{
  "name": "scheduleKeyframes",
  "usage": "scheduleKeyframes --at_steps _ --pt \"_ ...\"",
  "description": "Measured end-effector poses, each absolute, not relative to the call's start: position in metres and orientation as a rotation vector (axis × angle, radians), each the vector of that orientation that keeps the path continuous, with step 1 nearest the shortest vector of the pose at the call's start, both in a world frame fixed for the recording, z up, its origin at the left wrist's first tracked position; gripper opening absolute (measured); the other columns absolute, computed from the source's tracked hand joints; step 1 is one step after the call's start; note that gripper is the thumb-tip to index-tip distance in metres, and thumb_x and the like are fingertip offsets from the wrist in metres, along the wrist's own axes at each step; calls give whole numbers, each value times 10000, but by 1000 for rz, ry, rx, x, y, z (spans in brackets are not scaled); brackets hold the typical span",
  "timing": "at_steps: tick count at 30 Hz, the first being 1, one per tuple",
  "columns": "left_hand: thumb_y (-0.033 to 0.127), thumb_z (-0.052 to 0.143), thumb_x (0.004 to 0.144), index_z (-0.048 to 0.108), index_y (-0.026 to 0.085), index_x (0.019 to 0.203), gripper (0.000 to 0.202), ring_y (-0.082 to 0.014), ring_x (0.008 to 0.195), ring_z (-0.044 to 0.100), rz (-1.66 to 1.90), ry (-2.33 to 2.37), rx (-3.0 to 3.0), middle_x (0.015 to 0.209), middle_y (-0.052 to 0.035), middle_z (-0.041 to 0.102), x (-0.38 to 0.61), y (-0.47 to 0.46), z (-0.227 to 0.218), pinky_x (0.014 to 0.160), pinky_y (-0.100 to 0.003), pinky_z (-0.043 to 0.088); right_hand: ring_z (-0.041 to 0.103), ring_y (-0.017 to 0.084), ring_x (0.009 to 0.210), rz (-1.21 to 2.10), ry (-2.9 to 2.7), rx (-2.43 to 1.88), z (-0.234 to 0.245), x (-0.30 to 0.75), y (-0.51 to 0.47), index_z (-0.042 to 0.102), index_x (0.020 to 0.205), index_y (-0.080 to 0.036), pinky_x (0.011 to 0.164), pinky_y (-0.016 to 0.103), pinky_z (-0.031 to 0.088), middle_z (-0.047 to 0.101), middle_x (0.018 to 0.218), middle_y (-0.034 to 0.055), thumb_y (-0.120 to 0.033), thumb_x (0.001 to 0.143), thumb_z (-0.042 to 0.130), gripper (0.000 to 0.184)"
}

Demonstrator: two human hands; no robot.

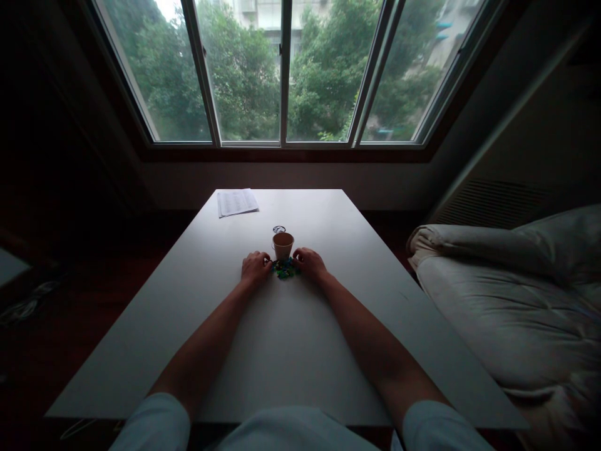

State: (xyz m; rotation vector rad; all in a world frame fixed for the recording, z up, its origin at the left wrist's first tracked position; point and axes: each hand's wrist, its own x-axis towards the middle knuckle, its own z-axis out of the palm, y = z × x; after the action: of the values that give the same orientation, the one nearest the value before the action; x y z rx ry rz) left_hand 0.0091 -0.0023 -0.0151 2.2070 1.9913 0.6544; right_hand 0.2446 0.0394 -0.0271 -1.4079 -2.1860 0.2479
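A small pinkish-brown bucket (282, 248) with a thin wire handle stands upright on the white table. Right in front of it lies a little heap of small green, blue and yellow pieces (284, 270), too small to name. My left hand (256, 267) rests at the left edge of this heap, fingers curled and thumb close to the index finger. On the opposite side, my right hand (310, 262) is curled in the same way beside the bucket and the pieces. Whatever the fingertips pinch, if anything, is too small to make out. The bucket's inner bottom is hidden.
Behind the bucket lies a thin dark loop (279, 229). Printed paper sheets (237, 202) lie at the far left corner of the white table (291, 351). A pale padded couch (507, 294) stands along the right side, and a window (282, 75) is beyond the table.
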Motion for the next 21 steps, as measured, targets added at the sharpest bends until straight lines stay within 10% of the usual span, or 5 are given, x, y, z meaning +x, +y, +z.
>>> scheduleKeyframes --at_steps 21 --pt "400 569 914 713 268 1097 268 -230 1007 556 649 1916 2280 1027 -76 640 11 -5 -14 871 -339 406 593 145 706 408 -1873 -1322 -23 244 39 633 864 -205 687 251 451 666 779 0 -235 811 567 90"
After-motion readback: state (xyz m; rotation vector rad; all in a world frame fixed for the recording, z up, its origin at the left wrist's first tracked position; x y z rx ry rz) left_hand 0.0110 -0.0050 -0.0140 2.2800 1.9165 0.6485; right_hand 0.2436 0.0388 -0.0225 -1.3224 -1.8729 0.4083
